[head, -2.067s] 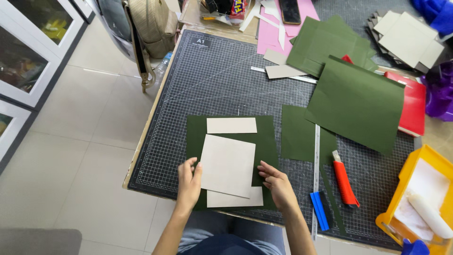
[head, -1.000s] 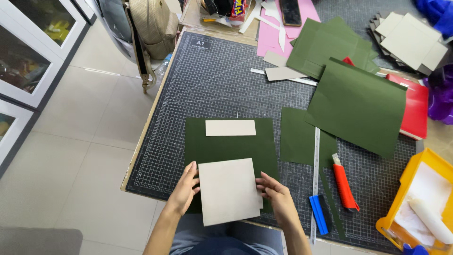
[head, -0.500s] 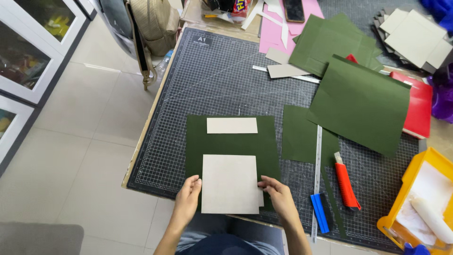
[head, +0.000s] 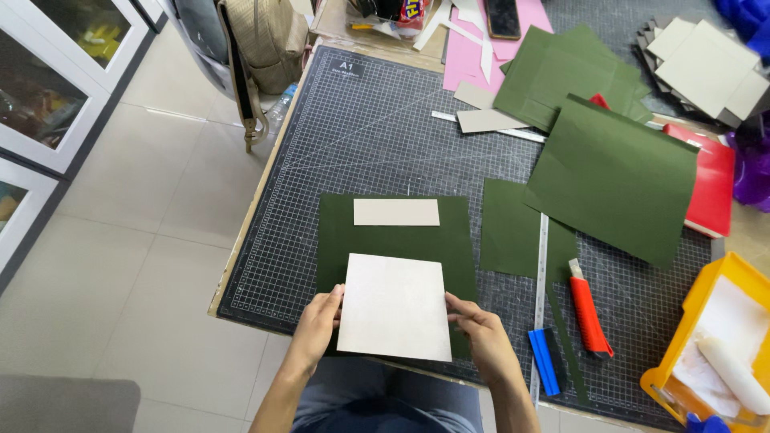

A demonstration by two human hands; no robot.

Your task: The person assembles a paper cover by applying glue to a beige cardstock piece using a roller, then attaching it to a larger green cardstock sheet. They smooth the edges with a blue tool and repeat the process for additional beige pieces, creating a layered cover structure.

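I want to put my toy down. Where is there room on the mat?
Bare cutting mat lies beyond the small grey card strip, left of the green paper pile. It is crowded on the right, around the red utility knife and steel ruler.

One head-worn camera looks steeply down from above the desk (head: 265, 208), facing away from the person's body. It sits fairly near, taking in the cutting mat (head: 385, 120) and floor (head: 136, 240) at left.

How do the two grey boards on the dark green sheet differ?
The square grey board is far larger than the narrow grey strip. The left hand and right hand grip the square board's edges; the strip lies untouched. The board sits slightly skewed, the strip straight. Both are plain grey card over the dark green sheet.
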